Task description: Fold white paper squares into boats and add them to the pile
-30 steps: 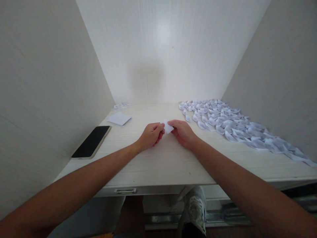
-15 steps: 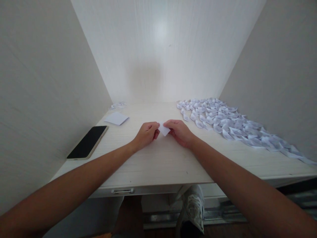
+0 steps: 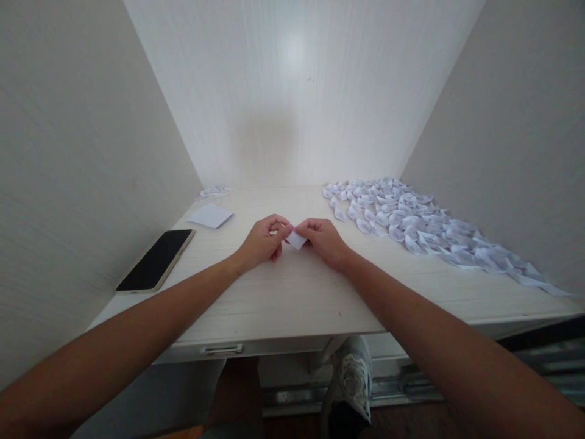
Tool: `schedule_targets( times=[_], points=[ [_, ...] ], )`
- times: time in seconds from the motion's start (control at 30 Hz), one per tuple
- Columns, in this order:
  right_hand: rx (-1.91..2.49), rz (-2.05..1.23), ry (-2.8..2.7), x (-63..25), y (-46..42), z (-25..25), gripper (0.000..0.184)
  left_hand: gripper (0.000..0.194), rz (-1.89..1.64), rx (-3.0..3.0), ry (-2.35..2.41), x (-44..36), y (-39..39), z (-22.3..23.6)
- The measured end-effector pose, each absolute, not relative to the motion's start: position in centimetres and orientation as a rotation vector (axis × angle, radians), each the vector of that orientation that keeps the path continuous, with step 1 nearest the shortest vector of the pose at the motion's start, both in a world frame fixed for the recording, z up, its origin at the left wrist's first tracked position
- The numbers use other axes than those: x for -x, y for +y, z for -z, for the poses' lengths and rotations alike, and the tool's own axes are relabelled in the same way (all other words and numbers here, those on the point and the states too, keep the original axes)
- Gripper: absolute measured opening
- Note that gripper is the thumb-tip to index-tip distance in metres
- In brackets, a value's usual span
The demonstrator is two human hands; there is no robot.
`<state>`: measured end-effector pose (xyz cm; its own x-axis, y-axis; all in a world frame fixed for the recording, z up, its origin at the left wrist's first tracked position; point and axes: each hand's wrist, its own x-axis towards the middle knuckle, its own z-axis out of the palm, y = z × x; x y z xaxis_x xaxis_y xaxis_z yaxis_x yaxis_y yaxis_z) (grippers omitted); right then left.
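Note:
Between my hands, over the middle of the desk, is a small white piece of paper (image 3: 297, 239), one corner pointing toward me. My left hand (image 3: 267, 239) pinches its left side between thumb and fingers. On the other side, the thumb and fingers of my right hand (image 3: 322, 239) grip it too, with the two thumbs close together at its upper edge. The fingertips behind the paper are partly hidden. To the right spreads a large heap of small folded white paper pieces (image 3: 425, 225). A flat stack of white paper squares (image 3: 211, 216) lies at the left.
A dark-screened phone (image 3: 156, 261) rests at the desk's left side. Thin white paper strips (image 3: 216, 192) lie in the back left corner. Panels enclose the white desk (image 3: 292, 305) at the back and both sides. A drawer handle (image 3: 222, 350) shows below its front edge.
My left thumb has stretched out along the paper toward the right thumb, and the left fingers have loosened from a tighter curl. The whole view has shifted slightly.

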<state>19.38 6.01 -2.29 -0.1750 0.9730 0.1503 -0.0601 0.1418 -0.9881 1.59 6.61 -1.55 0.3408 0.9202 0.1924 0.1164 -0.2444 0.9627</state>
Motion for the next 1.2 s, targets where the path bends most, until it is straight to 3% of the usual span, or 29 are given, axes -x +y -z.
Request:
schedule_targets(
  times=[0.2,0.43,0.63,0.8,1.2],
  points=[
    [0.855,-1.617,-1.119,-19.6,5.8,1.5,0.028,0.053,-1.157,-1.572,0.786,-0.9,6.7,1.0],
    [0.718,-1.926,-1.057,-19.9,5.4,1.1,0.022,0.055,-1.19,-1.569,0.79,-1.1,6.3,0.8],
    [0.697,-1.944,-1.044,-19.9,5.5,1.1,0.02,0.04,-1.307,-1.581,0.814,-1.1,6.1,0.6],
    [0.721,-1.928,-1.025,-19.9,5.4,1.1,0.017,0.047,-1.265,-1.572,0.82,-1.2,6.1,0.6],
    [0.68,-1.924,-0.951,-19.7,5.4,0.8,0.013,0.027,-1.373,-1.695,0.784,-1.3,6.0,0.6]
  ],
)
